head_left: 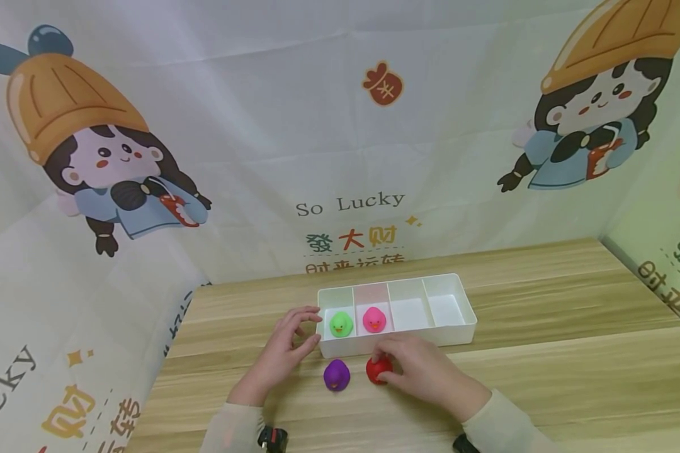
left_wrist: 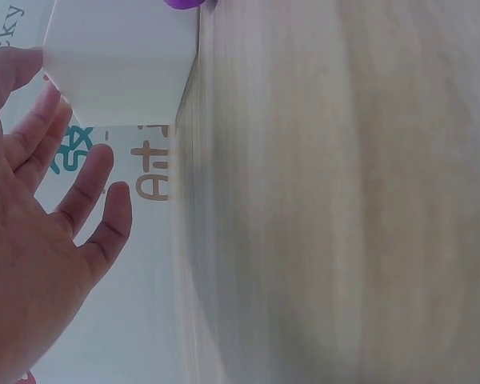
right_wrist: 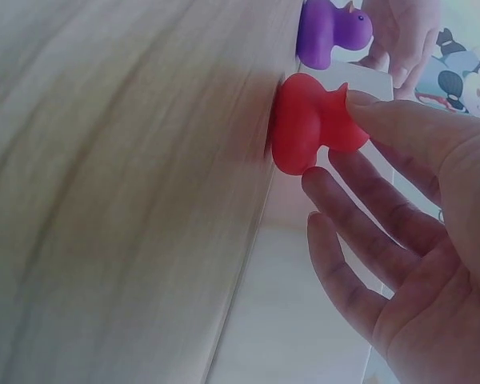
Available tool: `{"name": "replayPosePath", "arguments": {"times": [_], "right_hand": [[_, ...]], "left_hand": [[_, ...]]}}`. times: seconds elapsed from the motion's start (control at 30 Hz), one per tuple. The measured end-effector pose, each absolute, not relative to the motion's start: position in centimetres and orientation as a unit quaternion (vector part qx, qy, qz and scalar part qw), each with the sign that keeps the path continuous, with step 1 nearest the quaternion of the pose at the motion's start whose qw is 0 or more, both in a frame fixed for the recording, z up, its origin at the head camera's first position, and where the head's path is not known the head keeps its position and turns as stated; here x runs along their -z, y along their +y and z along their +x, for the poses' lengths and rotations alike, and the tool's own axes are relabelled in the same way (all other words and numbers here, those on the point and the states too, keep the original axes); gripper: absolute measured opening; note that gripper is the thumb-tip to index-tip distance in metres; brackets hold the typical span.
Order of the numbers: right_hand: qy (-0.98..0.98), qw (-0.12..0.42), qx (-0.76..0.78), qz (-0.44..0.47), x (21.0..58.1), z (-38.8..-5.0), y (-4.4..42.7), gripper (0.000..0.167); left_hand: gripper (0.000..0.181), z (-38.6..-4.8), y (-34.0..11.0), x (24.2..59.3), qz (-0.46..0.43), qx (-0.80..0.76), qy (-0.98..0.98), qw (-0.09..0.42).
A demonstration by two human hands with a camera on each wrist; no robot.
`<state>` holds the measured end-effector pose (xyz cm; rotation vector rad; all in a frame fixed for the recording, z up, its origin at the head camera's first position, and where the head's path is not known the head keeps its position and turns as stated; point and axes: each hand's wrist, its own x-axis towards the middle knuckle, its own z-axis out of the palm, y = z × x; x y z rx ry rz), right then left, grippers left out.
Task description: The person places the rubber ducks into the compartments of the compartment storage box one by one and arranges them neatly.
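Note:
A red rubber duck (head_left: 377, 370) stands on the table in front of a white divided box (head_left: 425, 338). My right hand (head_left: 425, 374) pinches it between thumb and fingers; in the right wrist view the thumb lies by the head of the red duck (right_wrist: 298, 128). Left of it sits a purple rubber duck (head_left: 337, 375), touched by neither hand. At the box's left end, my left hand (head_left: 280, 352) rests its loosely bent fingers against the wall. A green duck (head_left: 341, 324) occupies the leftmost compartment, and a pink duck (head_left: 374, 321) the one beside it.
The box's two right compartments (head_left: 446, 308) show bare white floors. Wood-grain table (head_left: 549, 314) extends on both sides of the box. Behind it hangs a printed cloth backdrop (head_left: 260, 126), which also covers the left and right sides.

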<state>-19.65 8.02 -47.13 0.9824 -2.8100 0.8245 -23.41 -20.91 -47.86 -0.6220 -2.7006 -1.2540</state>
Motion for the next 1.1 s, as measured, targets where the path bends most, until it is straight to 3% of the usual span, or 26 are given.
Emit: {"name": "replayPosePath", "arguments": {"times": [1.1], "right_hand": [[-0.906,0.035,-0.278,0.318,44.9,-19.1,8.4,0.020]], "left_hand": [[0.029,-23.4,-21.0,47.9,-0.188,0.415,-0.890,0.031]]}}
